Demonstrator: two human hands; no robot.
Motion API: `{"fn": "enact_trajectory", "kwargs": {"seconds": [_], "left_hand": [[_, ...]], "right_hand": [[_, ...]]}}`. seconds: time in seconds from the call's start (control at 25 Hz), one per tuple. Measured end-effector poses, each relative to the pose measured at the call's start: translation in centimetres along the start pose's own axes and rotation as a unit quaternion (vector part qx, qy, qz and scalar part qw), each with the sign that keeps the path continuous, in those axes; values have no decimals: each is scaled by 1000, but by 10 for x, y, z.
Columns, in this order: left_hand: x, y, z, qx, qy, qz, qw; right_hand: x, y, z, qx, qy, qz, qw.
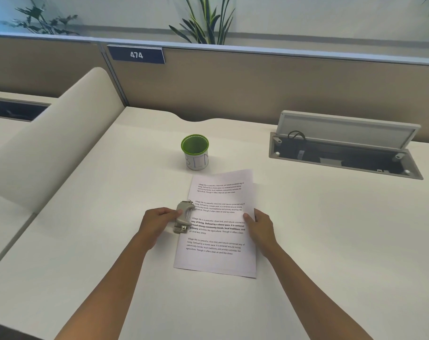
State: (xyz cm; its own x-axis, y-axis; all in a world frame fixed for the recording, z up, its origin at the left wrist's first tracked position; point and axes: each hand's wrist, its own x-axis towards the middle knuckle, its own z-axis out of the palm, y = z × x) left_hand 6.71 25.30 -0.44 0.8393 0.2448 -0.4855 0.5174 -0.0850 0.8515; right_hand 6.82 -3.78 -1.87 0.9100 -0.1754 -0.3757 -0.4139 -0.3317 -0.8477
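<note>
Head view, one frame.

Left hand (159, 220): grip closed round the hole punch (183, 216), thumb against its near side, fingers curled behind it. The hole punch is grey metal and sits on the desk (331, 241) at the left long edge of the sheets (218, 256), about halfway along that edge. Its mouth faces the paper. Whether the paper edge is inside the slot cannot be told.

Right hand (260, 227): grip pinches the right long edge of the sheets, directly across from the hole punch. The thumb lies on the printed face and the other fingers are at the edge; how far they reach under is hidden.

Sheets: white, four blocks of printed text, lying flat on the desk in front of the person and turned slightly clockwise. At the far right corner a second sheet shows, offset from the top one, so there are at least two.

Surroundings: a white cup (195, 153) with a green rim and inside stands upright just beyond the far edge of the sheets, not touching them. To the right, well apart, a cable hatch (343, 158) is set in the desk with its lid (345, 128) raised. A partition (257, 89) runs behind the desk and carries a blue plate (136, 55) reading 474. Plants (208, 18) show beyond it.
</note>
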Motion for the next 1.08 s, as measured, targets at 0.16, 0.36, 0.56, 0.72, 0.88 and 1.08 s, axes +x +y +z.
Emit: {"fn": "enact_trajectory", "kwargs": {"seconds": [0.16, 0.36, 0.56, 0.72, 0.88, 1.08], "left_hand": [[-1, 1, -2, 1, -6, 1, 1000], [-3, 3, 0, 9, -3, -7, 1000], [-2, 2, -2, 13, -7, -5, 1000], [-3, 2, -1, 23, -5, 2, 1000], [3, 17, 1, 112, 2, -4, 994], [11, 30, 35, 322, 101, 171, 926]], "right_hand": [[0, 1, -4, -7, -16, -4, 1000], [-3, 3, -5, -14, -18, -27, 999], [-6, 4, -2, -7, -10, -25, 1000], [-8, 3, 1, -4, -4, -19, 1000], [-6, 2, -3, 18, -20, 9, 1000], [-2, -1, -9, 6, -14, 16, 1000]]}}
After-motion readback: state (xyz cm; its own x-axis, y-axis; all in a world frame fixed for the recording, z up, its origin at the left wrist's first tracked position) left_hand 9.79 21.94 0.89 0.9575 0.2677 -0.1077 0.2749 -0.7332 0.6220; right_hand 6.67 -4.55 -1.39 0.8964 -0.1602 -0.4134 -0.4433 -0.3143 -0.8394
